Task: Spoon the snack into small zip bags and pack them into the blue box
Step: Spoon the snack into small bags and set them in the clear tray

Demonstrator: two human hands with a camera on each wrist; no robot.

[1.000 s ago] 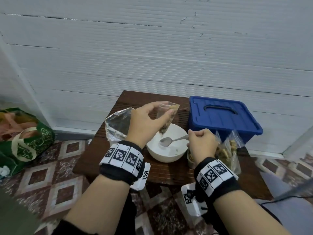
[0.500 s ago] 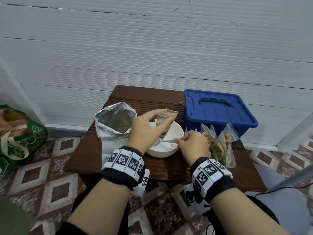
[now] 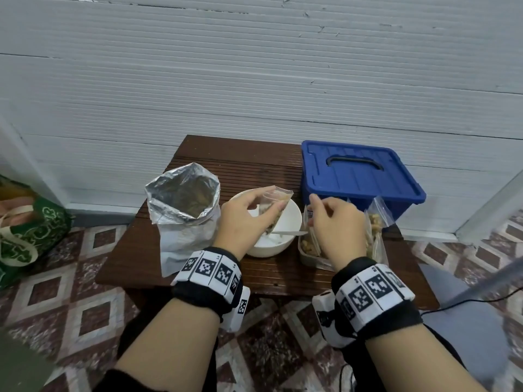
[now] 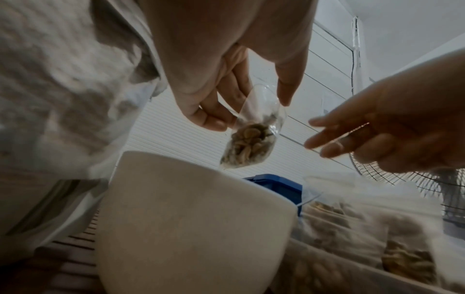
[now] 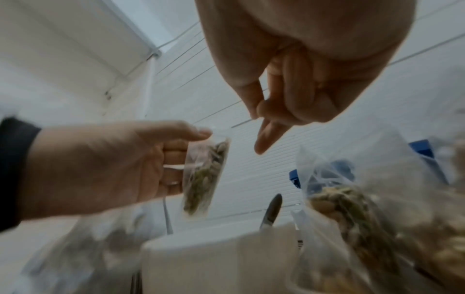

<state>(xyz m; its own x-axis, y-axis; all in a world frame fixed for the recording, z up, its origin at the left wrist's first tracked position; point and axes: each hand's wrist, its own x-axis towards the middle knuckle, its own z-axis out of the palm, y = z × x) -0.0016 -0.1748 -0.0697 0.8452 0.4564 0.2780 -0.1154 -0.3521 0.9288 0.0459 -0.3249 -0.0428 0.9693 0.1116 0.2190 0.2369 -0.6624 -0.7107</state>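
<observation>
Steel spoon (image 3: 285, 233) now lies across the white bowl (image 3: 291, 219), let go a moment ago by the right hand (image 3: 335, 224), which hovers empty just above it, fingers loosely spread. Close beside it, the left hand (image 3: 240, 219) pinches the small zip bag (image 3: 276, 206) by its open mouth over the bowl; the snack (image 4: 247, 148) fills only its bottom corner. With the spoon down, I judge filling is over and sealing comes next. Filled bags (image 3: 375, 230) lean just behind the right hand. Further back on the slatted wooden table (image 3: 243, 165) stand the open foil pouch (image 3: 184, 202) and the blue box (image 3: 359, 176), lid still on. Beyond is a pale ribbed wall (image 3: 254, 80); patterned floor tiles (image 3: 56, 292) lie below.
</observation>
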